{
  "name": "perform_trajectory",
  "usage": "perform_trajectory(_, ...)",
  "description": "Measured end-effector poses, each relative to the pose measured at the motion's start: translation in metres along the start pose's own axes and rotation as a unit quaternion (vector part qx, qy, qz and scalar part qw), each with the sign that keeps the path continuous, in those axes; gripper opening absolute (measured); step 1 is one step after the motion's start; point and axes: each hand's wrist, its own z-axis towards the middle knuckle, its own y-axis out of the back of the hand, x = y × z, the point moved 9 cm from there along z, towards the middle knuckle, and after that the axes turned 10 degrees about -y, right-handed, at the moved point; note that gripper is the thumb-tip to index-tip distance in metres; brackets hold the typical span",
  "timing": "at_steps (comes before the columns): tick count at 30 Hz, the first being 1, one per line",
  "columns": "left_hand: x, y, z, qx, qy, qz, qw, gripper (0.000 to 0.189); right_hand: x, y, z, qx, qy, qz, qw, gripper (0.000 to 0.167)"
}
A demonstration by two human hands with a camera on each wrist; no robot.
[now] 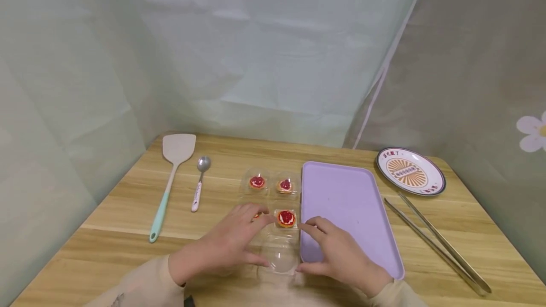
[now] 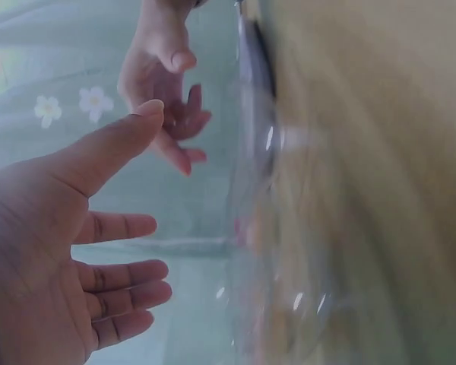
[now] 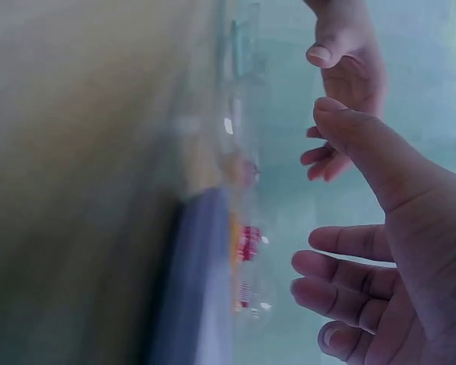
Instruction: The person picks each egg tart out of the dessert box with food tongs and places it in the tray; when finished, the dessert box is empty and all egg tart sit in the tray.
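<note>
Head view shows both hands with fingers and thumbs spread, pinching nothing: the left hand (image 1: 228, 238) hovers left of the purple tray (image 1: 341, 193), and the right hand (image 1: 341, 255) hangs over the tray's near left part. Between their fingertips, just beside the tray's left edge, lies a clear domed container (image 1: 279, 255); both wrist views show a gap between fingers and plastic. Four red-topped tarts (image 1: 286, 218) show inside it, one partly hidden by the left hand. Farther left of the tray, past the container, lies a spoon (image 1: 200, 181), then a spatula (image 1: 170, 174) with a mint-green handle end. Right of the tray lie metal tongs (image 1: 443, 245), and beside its far right corner sits a patterned plate (image 1: 411, 172). Beneath the tray is a wooden table (image 1: 115, 212); pale cloth (image 1: 256, 60) hangs behind.
</note>
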Motion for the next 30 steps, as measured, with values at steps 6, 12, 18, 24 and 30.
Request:
perform_trajectory(6, 0.019, 0.018, 0.001, -0.027, 0.011, -0.003, 0.9996, 0.08, 0.0, 0.018, 0.01, -0.022, 0.017, -0.011, 0.9996, 0.07)
perform_trajectory(12, 0.041, 0.032, 0.005, -0.055, 0.027, -0.012, 0.9981, 0.074, 0.002, 0.031, 0.026, -0.01, 0.031, -0.021, 0.9992, 0.07)
perform_trajectory(18, 0.069, 0.037, 0.012, -0.071, 0.044, -0.022, 0.9963, 0.071, 0.001, 0.04, 0.048, 0.018, 0.029, -0.027, 0.9991, 0.065)
perform_trajectory(24, 0.104, 0.03, 0.014, -0.066, 0.089, -0.059, 0.9921, 0.071, 0.002, 0.045, 0.075, 0.041, 0.023, -0.031, 0.9984, 0.064)
perform_trajectory(30, 0.14, 0.025, 0.008, -0.056, 0.126, -0.161, 0.9772, 0.072, 0.001, 0.041, 0.104, 0.087, -0.001, -0.015, 0.996, 0.064)
